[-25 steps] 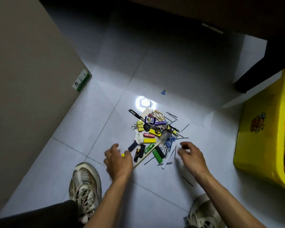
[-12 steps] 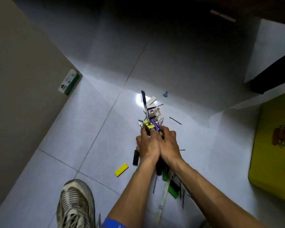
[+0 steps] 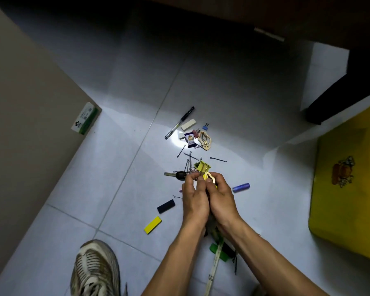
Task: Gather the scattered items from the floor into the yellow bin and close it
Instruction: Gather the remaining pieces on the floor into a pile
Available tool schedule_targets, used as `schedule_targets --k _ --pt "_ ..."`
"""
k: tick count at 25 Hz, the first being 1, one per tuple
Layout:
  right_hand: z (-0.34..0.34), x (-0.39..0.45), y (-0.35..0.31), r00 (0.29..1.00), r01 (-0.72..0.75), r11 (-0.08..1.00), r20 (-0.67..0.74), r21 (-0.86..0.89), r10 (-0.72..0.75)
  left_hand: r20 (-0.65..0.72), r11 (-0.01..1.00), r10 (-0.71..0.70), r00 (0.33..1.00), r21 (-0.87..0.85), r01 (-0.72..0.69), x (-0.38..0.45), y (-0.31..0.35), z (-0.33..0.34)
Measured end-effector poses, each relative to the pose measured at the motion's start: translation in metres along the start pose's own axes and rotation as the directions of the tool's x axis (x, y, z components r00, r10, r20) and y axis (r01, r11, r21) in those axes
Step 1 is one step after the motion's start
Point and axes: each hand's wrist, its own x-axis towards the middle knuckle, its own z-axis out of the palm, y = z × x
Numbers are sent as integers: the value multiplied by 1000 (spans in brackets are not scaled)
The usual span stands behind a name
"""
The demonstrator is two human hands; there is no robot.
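My left hand and my right hand are pressed together, cupped around a bundle of small items above the floor; a yellow binder clip and a gold hair clip poke out at the fingertips. A measuring tape and green pieces hang below my wrists. Loose on the tiles lie a black pen, a white eraser, a purple sachet, a car key, several hairpins, a blue tube, a black block and a yellow block. The yellow bin stands at the right.
A cardboard box with a green-and-white label fills the left side. Dark furniture crosses the top right, just behind the bin. My shoe rests on the tiles at the bottom left. A small blue binder clip lies by the eraser.
My hands, apart beside the pile a second ago, came together and scooped up a bundle. Some items have spilled back out: the pen, the eraser and the blue tube now lie loose.
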Motion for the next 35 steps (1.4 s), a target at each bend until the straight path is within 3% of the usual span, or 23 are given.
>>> schedule_targets --k 6,13,15,18,20,22,28,30,35 --pt "-59 -52 -72 982 155 984 -119 83 -145 133 982 176 975 49 -183 -76 67 35" --pt "-204 -123 -141 861 417 888 -399 194 -317 424 928 331 843 14 -372 -201 126 146" --pt "-254 -133 -148 825 433 870 -492 237 -276 522 935 287 803 32 -355 -223 130 192" --pt "-309 -133 -145 803 410 846 -575 342 -157 606 987 91 790 53 -154 -232 133 240" --pt "-326 -130 -140 828 368 821 -556 437 -74 637 997 -22 770 68 -27 -227 132 243" --pt "-331 -124 -133 842 299 829 -539 473 4 621 999 -28 784 43 1 -215 127 236" --pt "-280 -115 -136 895 240 909 -440 342 -71 554 991 128 823 -45 -125 -183 125 187" --pt "-235 -111 -144 940 244 917 -308 315 -144 504 986 150 851 -14 -166 -159 126 153" --pt "-122 -71 -145 987 157 988 13 -2 -157 317 974 166 934 99 -206 -63 118 63"
